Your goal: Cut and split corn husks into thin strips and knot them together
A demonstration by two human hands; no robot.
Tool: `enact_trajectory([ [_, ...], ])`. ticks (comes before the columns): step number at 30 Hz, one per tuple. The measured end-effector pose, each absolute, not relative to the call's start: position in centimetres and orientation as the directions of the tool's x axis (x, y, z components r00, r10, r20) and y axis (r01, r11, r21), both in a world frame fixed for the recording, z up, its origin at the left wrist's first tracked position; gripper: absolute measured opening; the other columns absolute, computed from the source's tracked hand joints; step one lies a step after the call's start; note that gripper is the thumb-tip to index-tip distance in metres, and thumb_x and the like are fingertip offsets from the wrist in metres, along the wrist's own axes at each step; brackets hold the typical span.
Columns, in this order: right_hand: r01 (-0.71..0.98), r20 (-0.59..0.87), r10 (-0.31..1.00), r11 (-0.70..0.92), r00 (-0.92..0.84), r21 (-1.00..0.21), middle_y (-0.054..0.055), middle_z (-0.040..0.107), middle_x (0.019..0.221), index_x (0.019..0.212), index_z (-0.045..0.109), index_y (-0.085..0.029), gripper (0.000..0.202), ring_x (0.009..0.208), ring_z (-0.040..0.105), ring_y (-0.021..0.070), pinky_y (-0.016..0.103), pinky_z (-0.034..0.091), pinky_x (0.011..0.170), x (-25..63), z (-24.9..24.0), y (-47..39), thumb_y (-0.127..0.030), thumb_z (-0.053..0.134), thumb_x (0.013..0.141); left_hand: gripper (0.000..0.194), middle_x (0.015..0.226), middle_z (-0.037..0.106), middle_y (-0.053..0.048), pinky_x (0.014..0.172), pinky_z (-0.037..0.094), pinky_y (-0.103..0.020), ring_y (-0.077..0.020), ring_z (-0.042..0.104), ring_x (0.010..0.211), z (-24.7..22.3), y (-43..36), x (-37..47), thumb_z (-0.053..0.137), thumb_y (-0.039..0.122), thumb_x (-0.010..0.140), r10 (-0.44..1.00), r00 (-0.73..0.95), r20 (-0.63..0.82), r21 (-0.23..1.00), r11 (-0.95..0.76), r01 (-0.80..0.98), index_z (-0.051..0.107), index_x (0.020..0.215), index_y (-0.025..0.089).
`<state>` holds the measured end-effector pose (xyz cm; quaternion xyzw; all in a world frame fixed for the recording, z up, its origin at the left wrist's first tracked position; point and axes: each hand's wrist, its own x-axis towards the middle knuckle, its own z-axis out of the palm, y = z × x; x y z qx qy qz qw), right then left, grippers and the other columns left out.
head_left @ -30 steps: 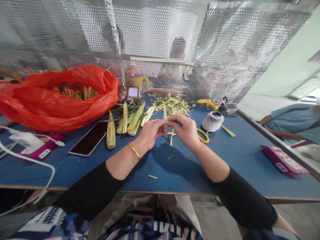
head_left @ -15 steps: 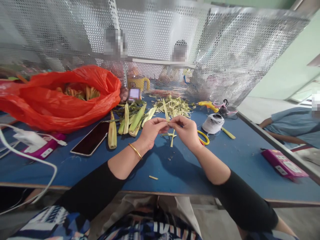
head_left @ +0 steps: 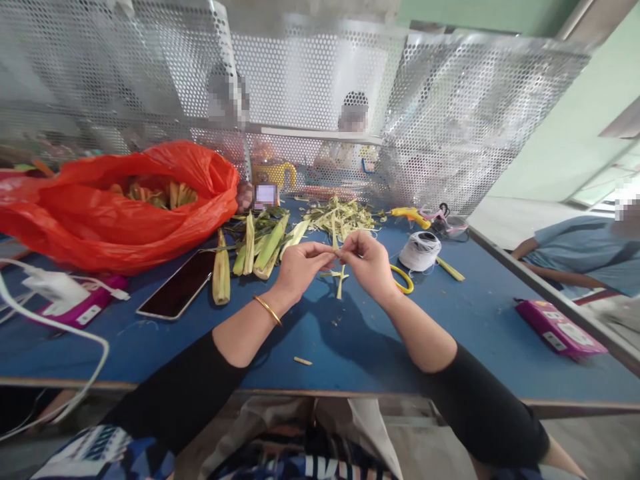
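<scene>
My left hand [head_left: 300,268], with a gold bangle on its wrist, pinches a pale corn husk strip [head_left: 334,230] between thumb and fingers. Meeting it fingertip to fingertip, my right hand [head_left: 367,265] is also closed on the strip. The husk's narrow end points up and away from me; its middle is hidden by my fingers. Below the hands another pale husk end [head_left: 341,283] shows, and I cannot tell whether it belongs to the same piece. Behind them lies a heap of husk shreds [head_left: 343,217]. Several whole corn husks [head_left: 270,248] rest left of my left hand.
A red plastic bag [head_left: 120,243] holding husks stands at the left, beside a phone [head_left: 177,287] and a purple power strip [head_left: 83,310]. On the right are a spool of white thread [head_left: 419,253], yellow-handled scissors [head_left: 406,280], a yellow glue gun [head_left: 410,215] and a purple box [head_left: 560,327].
The camera view has shifted slightly, so the table things sit a little lower and more to the left. Both hands keep their pinch on the husk strip, with small finger movements.
</scene>
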<state>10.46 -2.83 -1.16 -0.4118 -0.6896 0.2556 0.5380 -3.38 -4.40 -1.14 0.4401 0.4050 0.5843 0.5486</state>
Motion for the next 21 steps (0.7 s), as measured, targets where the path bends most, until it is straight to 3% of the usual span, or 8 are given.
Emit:
enact_trajectory([
  [9, 0.372, 0.621, 0.755, 0.649, -0.211, -0.663, 0.000, 0.065, 0.072, 0.072, 0.062, -0.021, 0.008, 0.070, 0.056, 0.0148, 0.029, 0.044, 0.070, 10.92, -0.48, -2.98, -0.023, 0.058, 0.079, 0.004, 0.064, 0.071, -0.007, 0.064, 0.054, -0.026, -0.0127, 0.065, 0.055, -0.65, -4.11, -4.15, 0.070, 0.008, 0.067, 0.987, 0.052, -0.151, 0.881, 0.158, -0.446, 0.069, 0.069, 0.011],
  [21, 0.485, 0.677, 0.701, 0.683, -0.224, -0.547, 0.001, 0.064, 0.074, 0.073, 0.059, -0.023, 0.011, 0.076, 0.057, 0.0174, 0.031, 0.043, 0.075, 10.82, -0.97, -2.79, -0.017, 0.056, 0.082, 0.005, 0.064, 0.071, -0.005, 0.062, 0.054, -0.025, -0.0128, 0.066, 0.056, -0.86, -4.26, -3.90, 0.067, 0.008, 0.068, 0.996, 0.036, -0.079, 0.908, 0.087, -0.410, 0.068, 0.069, 0.012],
])
